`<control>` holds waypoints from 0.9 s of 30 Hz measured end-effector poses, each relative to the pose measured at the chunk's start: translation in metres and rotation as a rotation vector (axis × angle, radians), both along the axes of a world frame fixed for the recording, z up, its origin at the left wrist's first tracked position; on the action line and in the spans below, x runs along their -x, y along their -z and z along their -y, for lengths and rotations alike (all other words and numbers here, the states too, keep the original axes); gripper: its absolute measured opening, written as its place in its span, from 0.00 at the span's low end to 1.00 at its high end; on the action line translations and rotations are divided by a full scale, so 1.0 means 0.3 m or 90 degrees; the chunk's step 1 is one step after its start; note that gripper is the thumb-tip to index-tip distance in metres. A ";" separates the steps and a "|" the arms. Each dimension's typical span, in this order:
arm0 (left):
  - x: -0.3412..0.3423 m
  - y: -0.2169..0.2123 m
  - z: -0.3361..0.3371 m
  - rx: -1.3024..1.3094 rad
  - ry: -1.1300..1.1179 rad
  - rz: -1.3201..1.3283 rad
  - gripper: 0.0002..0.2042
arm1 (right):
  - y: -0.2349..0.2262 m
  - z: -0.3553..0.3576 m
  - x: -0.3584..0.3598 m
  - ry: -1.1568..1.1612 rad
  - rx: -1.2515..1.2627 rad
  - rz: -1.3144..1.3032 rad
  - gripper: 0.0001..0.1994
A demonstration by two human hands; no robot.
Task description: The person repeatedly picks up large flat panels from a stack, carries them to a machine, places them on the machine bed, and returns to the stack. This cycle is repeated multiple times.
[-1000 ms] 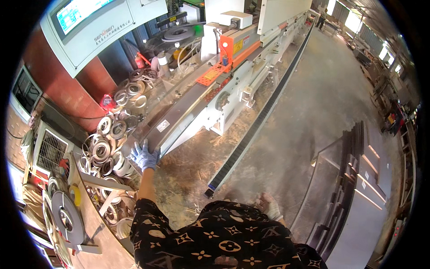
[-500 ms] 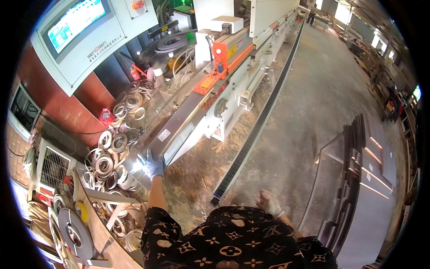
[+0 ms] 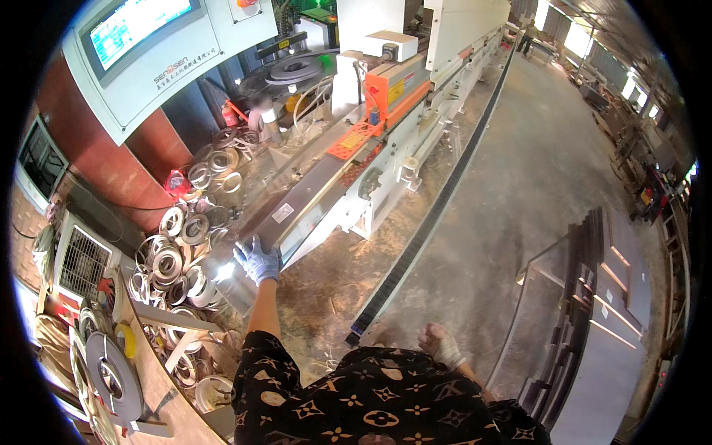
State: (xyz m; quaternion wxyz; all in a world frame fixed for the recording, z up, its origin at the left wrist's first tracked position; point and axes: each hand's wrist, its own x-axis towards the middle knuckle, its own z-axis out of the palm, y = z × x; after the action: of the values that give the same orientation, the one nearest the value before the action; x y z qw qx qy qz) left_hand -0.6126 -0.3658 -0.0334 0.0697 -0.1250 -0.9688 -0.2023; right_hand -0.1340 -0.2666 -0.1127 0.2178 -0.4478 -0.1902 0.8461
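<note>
My left hand (image 3: 261,263), in a blue glove, lies with fingers spread on the near end of a long dark panel (image 3: 261,231). The panel rests along the infeed side of a long white machine (image 3: 356,200) and bears a white label (image 3: 282,213). Ahead of it the panel runs toward an orange perforated plate (image 3: 353,141) and an orange guard (image 3: 377,96). My right hand (image 3: 439,345), in a pale glove, hangs low by my right side, apart from everything. Its fingers are loosely curled, and nothing shows in them.
Several rolls of edge-banding tape (image 3: 167,261) lie heaped on the left. A control cabinet with a lit screen (image 3: 137,33) stands above them. A dark roller track (image 3: 430,237) follows the floor beside the machine. Dark panels (image 3: 604,319) are stacked at right. A person (image 3: 527,38) stands far off.
The labelled panel has slid a little forward along the machine, with my left hand on its near end. My right hand stays low at my side, its fingers still curled.
</note>
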 end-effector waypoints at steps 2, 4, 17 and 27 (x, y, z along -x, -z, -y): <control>0.002 0.000 -0.011 0.010 -0.006 -0.005 0.32 | -0.003 0.007 -0.011 -0.017 -0.009 0.013 0.18; -0.008 -0.018 -0.025 0.000 -0.014 0.013 0.32 | 0.010 0.008 -0.025 -0.011 -0.002 0.009 0.16; 0.039 0.061 -0.333 0.219 -0.005 -0.073 0.32 | 0.027 0.047 -0.253 0.207 -0.063 0.014 0.11; -0.161 0.084 -0.647 0.030 0.250 -0.215 0.30 | -0.009 -0.223 -0.946 0.533 -0.100 0.131 0.16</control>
State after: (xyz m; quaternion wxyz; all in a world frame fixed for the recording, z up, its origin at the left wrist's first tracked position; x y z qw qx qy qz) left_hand -0.5643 -0.1716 -0.0585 0.1869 -0.3443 -0.9050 -0.1659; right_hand 0.1499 -0.1997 -0.1099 0.5555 -0.5504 -0.0770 0.6185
